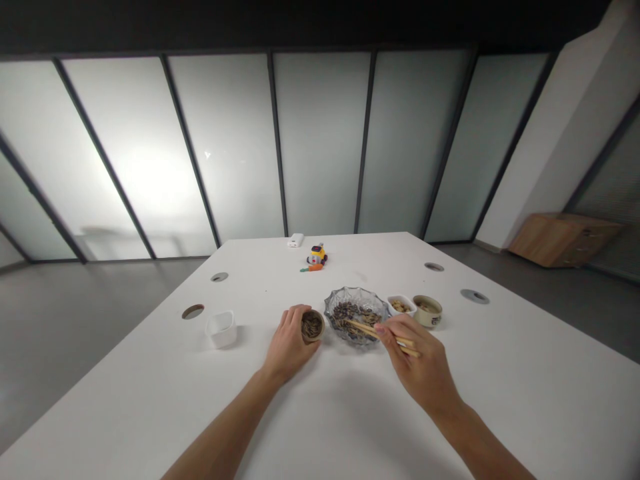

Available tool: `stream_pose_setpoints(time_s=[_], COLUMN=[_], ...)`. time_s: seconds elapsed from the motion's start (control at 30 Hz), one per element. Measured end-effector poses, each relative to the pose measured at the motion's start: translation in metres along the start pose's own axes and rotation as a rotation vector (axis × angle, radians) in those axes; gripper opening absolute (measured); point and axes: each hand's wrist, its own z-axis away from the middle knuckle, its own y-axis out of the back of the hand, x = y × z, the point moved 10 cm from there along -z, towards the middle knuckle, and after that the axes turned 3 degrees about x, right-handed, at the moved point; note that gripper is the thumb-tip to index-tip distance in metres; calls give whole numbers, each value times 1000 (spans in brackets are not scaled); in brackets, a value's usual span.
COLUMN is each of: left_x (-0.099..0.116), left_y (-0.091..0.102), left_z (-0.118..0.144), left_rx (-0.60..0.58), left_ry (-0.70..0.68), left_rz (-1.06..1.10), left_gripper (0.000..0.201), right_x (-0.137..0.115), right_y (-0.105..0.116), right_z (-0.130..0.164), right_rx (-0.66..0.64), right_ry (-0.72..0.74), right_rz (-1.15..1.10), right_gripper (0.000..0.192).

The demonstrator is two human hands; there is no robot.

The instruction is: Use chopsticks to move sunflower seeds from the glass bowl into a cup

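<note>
My left hand (290, 343) is wrapped round a small cup (313, 326) whose mouth is tilted toward me, with brownish seed-like pieces inside. In my right hand (417, 360) is a pair of wooden chopsticks (370, 330), their tips reaching into a clear glass bowl (356, 293) with a scalloped rim. Dark, bean-like pieces (345, 311) lie in the bowl's left part, and brownish seeds (371, 319) in its right part. Whether the chopstick tips pinch a piece is too small to tell. The cup stands just left of the bowl.
Right of the bowl are a white dish (401, 305) of tan pieces and a beige cup (427, 311). A white plastic container (221, 329) stands at left. Farther back lie an orange-and-green toy carrot-like item (312, 268), a yellow toy vehicle (317, 255) and a white box-shaped device (295, 240).
</note>
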Motion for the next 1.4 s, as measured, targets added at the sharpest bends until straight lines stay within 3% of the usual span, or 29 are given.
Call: stream_pose_setpoints(time_s=[0.4,1.1,1.4], left_x=[-4,0,-4], left_y=[1,-3,-6], left_z=[-1,-1,0], left_rx=[26,-57,-77], left_ry=[-1,58,74], left_rz=[-3,67,69], left_gripper=[69,67,68], right_x=[-3,1,0], right_y=[10,-6,6], right_z=[-3,3,1], right_rx=[83,-31,63], right_ry=[-3,-8,-3], right_rz=[5,-52,-7], right_gripper=[18,14,14])
